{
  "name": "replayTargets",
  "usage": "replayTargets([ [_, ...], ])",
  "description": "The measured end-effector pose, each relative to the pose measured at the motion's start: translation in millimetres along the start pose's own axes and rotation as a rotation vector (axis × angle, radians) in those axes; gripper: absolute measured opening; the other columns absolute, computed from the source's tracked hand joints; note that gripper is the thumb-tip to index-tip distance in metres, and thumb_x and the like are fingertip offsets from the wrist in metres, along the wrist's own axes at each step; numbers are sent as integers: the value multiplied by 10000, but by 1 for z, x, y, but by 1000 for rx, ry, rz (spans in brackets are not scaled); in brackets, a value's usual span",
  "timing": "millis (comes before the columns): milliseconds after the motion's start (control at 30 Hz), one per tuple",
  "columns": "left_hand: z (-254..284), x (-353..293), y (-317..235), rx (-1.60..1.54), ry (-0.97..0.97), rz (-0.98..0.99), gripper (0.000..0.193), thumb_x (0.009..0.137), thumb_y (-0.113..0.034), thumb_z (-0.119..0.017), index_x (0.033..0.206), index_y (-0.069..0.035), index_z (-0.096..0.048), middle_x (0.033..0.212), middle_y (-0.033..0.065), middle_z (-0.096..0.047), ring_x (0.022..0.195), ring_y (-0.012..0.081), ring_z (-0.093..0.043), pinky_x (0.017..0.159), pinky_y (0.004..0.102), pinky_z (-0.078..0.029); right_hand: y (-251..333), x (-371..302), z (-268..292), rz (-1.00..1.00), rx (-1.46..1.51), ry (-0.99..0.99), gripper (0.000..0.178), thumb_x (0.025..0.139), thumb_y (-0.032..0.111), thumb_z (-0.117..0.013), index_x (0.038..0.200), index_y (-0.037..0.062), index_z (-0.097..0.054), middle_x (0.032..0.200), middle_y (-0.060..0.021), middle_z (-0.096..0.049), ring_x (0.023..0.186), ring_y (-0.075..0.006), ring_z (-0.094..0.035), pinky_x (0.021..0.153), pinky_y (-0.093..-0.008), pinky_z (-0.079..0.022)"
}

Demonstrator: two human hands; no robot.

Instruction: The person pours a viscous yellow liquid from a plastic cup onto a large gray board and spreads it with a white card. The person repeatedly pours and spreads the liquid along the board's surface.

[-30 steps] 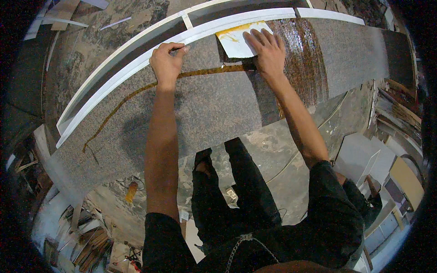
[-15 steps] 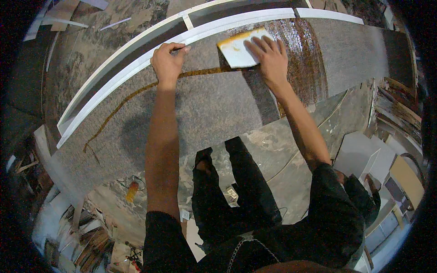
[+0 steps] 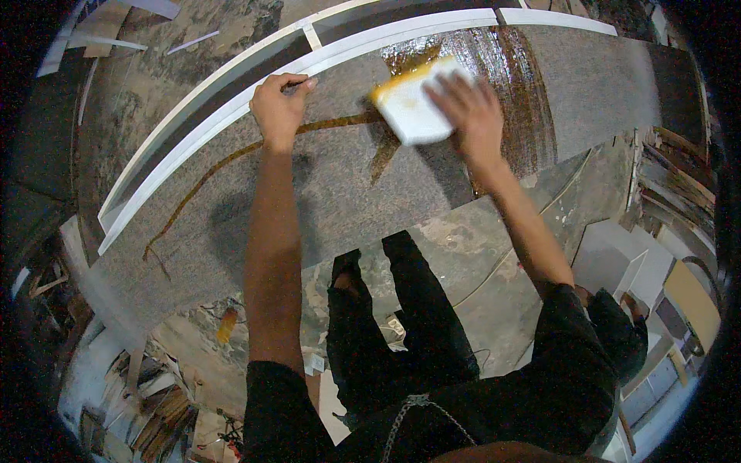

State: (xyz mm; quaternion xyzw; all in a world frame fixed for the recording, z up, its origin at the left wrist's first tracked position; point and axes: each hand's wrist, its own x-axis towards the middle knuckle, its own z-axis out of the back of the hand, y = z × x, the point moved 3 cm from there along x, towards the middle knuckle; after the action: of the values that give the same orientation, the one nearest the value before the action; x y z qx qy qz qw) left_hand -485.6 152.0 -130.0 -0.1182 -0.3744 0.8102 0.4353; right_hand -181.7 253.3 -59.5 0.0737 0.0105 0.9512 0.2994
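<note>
A large grey board (image 3: 340, 166) lies across my front, its far edge curving along a white strip (image 3: 363, 40). My right hand (image 3: 471, 116) grips a flat white spreader (image 3: 417, 108), its far edge coated with amber liquid; the hand is blurred. Wet, glossy brown glue (image 3: 525, 85) covers the board to the right of this hand, in streaks. A thin amber line of glue (image 3: 208, 171) runs leftward across the bare grey surface. By the white strip, my left hand (image 3: 279, 112) is closed with fingers curled; whatever they hold, if anything, is hidden.
A white curved frame (image 3: 208, 100) stands along the board's far side. Scrap wood (image 3: 158, 420) is heaped at lower left, and pale panels (image 3: 610, 255) lean at right. Part of another person in dark clothes (image 3: 617, 332) shows at right. A cable (image 3: 532, 224) crosses the floor.
My right hand has drawn the spreader nearer and slightly right, leaving fresh glue beyond it and a brown smear at its left. My left hand has barely moved.
</note>
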Motion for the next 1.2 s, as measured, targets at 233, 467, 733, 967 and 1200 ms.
replayTargets([
  [233,-4,2,2,-2,26,23,234,760,-290,-850,906,-116,-795,903,94,-737,857,219,-697,781,328,-525,-55,41,-37,-64,-103,-85,443,897,152,-531,1312,279,-622,1321,-4,-640,1270,-238,-562,1101,-503,-374],
  [467,-5,2,6,54,6,7,236,709,-301,-877,887,-165,-804,889,54,-744,777,221,-702,712,331,-532,-36,8,-24,-35,-43,71,411,897,147,-530,1279,260,-631,1336,0,-617,1276,-228,-542,1112,-484,-368],
  [733,-7,5,13,46,38,-24,285,731,-396,-856,916,-184,-806,881,53,-740,727,201,-670,675,327,-522,-11,-128,8,-85,-29,155,512,857,103,-543,1337,267,-608,1371,-12,-595,1297,-239,-528,1119,-475,-366],
  [967,-16,11,17,175,48,-56,311,744,-453,-826,929,-203,-806,914,76,-745,797,276,-701,726,388,-533,28,-263,41,-238,-21,325,640,744,96,-705,1349,277,-599,1399,7,-577,1331,-234,-503,1160,-492,-332],
  [1200,0,10,18,115,115,-63,293,758,-399,-824,954,-183,-803,903,109,-737,819,280,-703,740,389,-537,59,-228,84,-386,124,99,584,727,95,-731,1289,238,-659,1310,-15,-645,1264,-267,-570,1090,-502,-398],
])
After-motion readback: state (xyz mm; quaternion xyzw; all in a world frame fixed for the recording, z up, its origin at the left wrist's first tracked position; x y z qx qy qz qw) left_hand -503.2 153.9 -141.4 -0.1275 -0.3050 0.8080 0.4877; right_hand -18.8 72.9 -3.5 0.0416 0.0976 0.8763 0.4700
